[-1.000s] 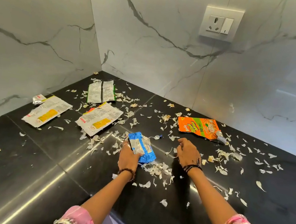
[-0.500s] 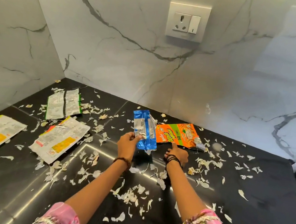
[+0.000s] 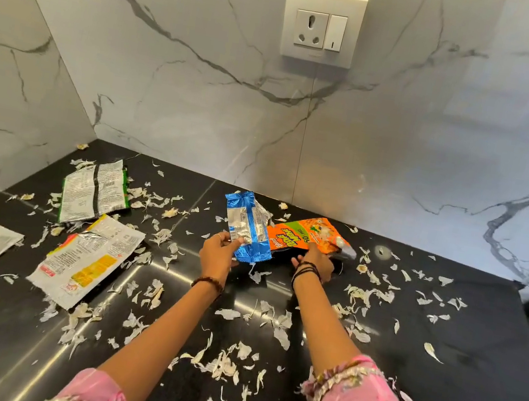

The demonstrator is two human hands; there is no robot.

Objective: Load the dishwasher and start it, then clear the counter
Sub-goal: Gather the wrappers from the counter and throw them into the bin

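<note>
My left hand [image 3: 218, 255] has lifted the blue wrapper [image 3: 246, 228] off the desk [image 3: 440, 349] and pinches it. My right hand [image 3: 313, 263] has reached the orange packet [image 3: 306, 236] near the wall and now grips its edge. Counter-clearing is underway.

The scene is bright and evenly lit, with soft light falling from above. The glossy black table [image 3: 437, 366] throws back pale streaks of glare near its middle, and the marble wall [image 3: 402, 153] shows a faint sheen and a soft grey shadow. Both forearms cast short dark shadows. Wide-angle bending curves lines at the edges. Focus is sharp throughout.
</note>
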